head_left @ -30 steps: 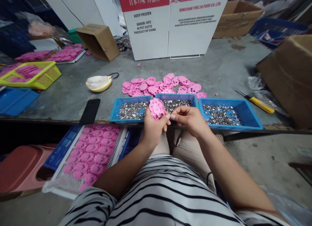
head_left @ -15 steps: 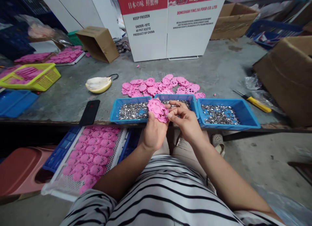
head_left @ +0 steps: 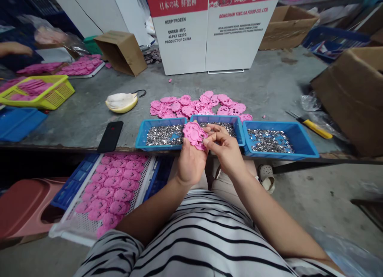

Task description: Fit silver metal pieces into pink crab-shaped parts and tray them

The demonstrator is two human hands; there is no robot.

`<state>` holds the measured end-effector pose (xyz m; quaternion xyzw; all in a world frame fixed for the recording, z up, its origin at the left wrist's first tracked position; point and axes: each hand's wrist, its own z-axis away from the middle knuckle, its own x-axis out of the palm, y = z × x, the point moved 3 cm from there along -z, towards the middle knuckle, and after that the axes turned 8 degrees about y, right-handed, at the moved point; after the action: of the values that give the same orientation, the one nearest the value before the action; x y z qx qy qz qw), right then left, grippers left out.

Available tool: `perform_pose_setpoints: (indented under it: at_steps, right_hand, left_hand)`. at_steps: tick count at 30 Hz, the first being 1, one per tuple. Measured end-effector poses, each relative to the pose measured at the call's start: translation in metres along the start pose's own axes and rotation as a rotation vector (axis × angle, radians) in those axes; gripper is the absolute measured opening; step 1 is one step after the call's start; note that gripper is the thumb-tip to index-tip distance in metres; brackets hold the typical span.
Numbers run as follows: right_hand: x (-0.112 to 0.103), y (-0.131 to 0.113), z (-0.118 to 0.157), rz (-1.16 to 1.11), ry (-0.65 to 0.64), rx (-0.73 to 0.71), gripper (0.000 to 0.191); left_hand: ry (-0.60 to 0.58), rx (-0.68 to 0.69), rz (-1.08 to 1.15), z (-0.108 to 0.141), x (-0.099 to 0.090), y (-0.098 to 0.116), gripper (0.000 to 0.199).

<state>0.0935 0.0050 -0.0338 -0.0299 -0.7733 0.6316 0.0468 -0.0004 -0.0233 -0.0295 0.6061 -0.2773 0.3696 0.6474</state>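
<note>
My left hand (head_left: 192, 162) holds a pink plastic piece (head_left: 193, 133) with a scalloped edge and holes, its thumb on the near edge. At the piece's right side, my right hand (head_left: 224, 146) pinches with thumb and forefinger; whatever lies between those fingertips is too small to make out. Below and behind the hands stand a left blue bin (head_left: 140, 134), a middle blue bin (head_left: 239, 129) partly hidden by my hands, and a right blue bin (head_left: 308, 145), all with small shiny metal bits. Beyond them lies a pile of similar pink pieces (head_left: 188, 110).
A black phone (head_left: 110, 136), a yellow fruit rind (head_left: 122, 103) and a yellow-handled screwdriver (head_left: 317, 128) lie on the table. White cartons (head_left: 206, 50) stand behind. Lower left, a white tray (head_left: 72, 225) holds rows of pink pieces. Another person's hand (head_left: 16, 49) shows at far left.
Another person's hand has come into view at the far left. My right fingertips have shifted slightly on the pink piece, which stays in my left hand.
</note>
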Motion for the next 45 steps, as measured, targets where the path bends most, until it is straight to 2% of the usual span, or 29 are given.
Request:
perform_pose_setpoints:
  at_steps: [5, 8, 11, 14, 16, 19, 22, 25, 27, 30, 33, 37, 41, 45]
  right_hand:
    - [0.003, 0.001, 0.003, 0.034, 0.023, -0.055, 0.016]
    - [0.007, 0.002, 0.006, 0.134, 0.081, -0.144, 0.012]
    - [0.010, 0.006, 0.004, 0.204, 0.115, -0.173, 0.010]
    - [0.013, 0.012, -0.009, 0.159, 0.101, -0.167, 0.007]
    - [0.017, 0.014, -0.024, 0.193, 0.060, -0.191, 0.005]
    - [0.038, 0.013, -0.048, 0.514, -0.166, -0.251, 0.011]
    - [0.074, 0.010, -0.062, 0.941, -0.530, -0.370, 0.021]
    - [0.108, 0.011, -0.061, 1.250, -0.842, -0.528, 0.027]
    - [0.121, 0.013, -0.059, 1.340, -0.934, -0.564, 0.027]
    - [0.127, 0.016, -0.058, 1.348, -0.961, -0.571, 0.026]
    - [0.122, 0.016, -0.059, 1.323, -0.942, -0.592, 0.028]
    - [0.114, 0.014, -0.060, 1.263, -0.866, -0.584, 0.029]
    - [0.109, 0.012, -0.061, 1.220, -0.758, -0.515, 0.029]
    - [0.107, 0.010, -0.060, 1.170, -0.717, -0.446, 0.026]
  left_hand:
    - [0.026, -0.013, 0.013, 0.000, 0.000, 0.001, 0.050]
    - [0.016, -0.011, -0.003, -0.002, -0.001, 0.003, 0.050]
    - [0.025, 0.009, -0.026, -0.004, -0.006, 0.006, 0.046]
    - [0.097, 0.047, -0.072, -0.010, -0.018, 0.018, 0.043]
    - [0.176, 0.097, -0.095, -0.016, -0.029, 0.035, 0.042]
    - [0.301, 0.246, -0.097, -0.023, -0.046, 0.069, 0.042]
    - [0.346, 0.397, -0.091, -0.025, -0.056, 0.099, 0.046]
    - [0.351, 0.476, -0.101, -0.023, -0.061, 0.112, 0.046]
    - [0.364, 0.487, -0.113, -0.022, -0.064, 0.114, 0.046]
    - [0.380, 0.466, -0.131, -0.021, -0.070, 0.110, 0.046]
    - [0.392, 0.445, -0.119, -0.024, -0.075, 0.106, 0.045]
    - [0.399, 0.424, -0.123, -0.030, -0.078, 0.101, 0.044]
    - [0.396, 0.404, -0.138, -0.033, -0.076, 0.097, 0.044]
    - [0.406, 0.388, -0.126, -0.032, -0.073, 0.094, 0.039]
